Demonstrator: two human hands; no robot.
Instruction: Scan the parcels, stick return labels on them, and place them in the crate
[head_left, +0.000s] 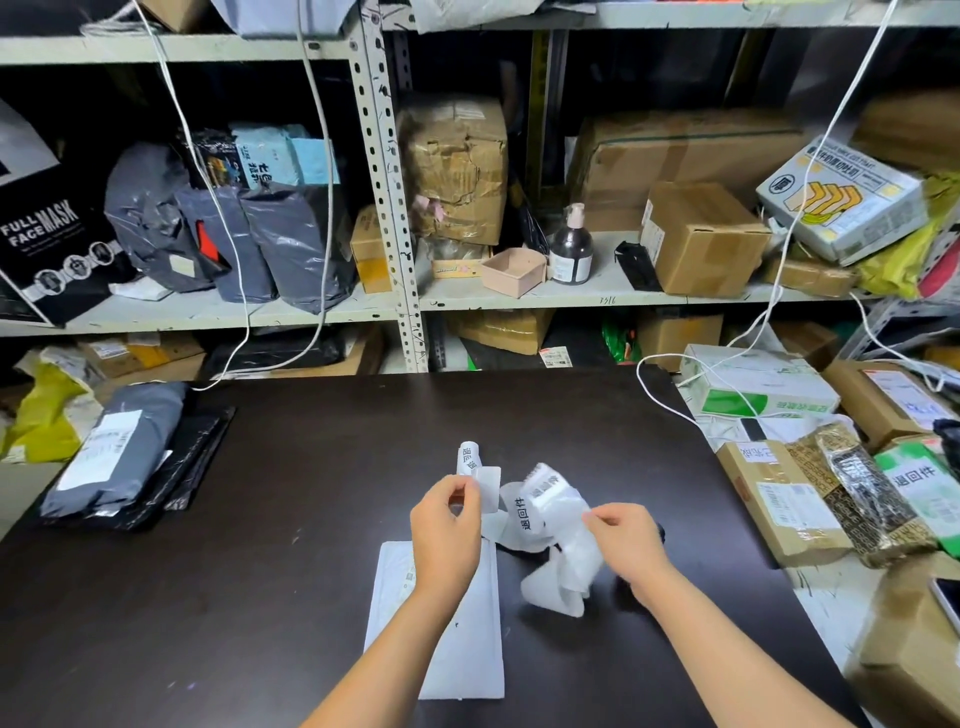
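A white flat parcel (457, 644) lies on the dark table (291, 519) right under my left forearm. Above it my left hand (447, 530) pinches one end of a curling strip of white return labels (524, 509) with black printed characters. My right hand (623, 540) grips the strip's translucent backing paper (566, 571), which hangs crumpled toward the table. A grey poly-bag parcel (114, 447) with a white label lies on black bags at the table's left edge. No crate is visible.
Cardboard boxes and wrapped parcels (810, 493) crowd the right side, one bearing a return label. A metal shelf rack (395, 208) behind the table holds boxes, grey bags and a pump bottle (571, 247). White cables (717, 364) hang down onto the table's far right corner.
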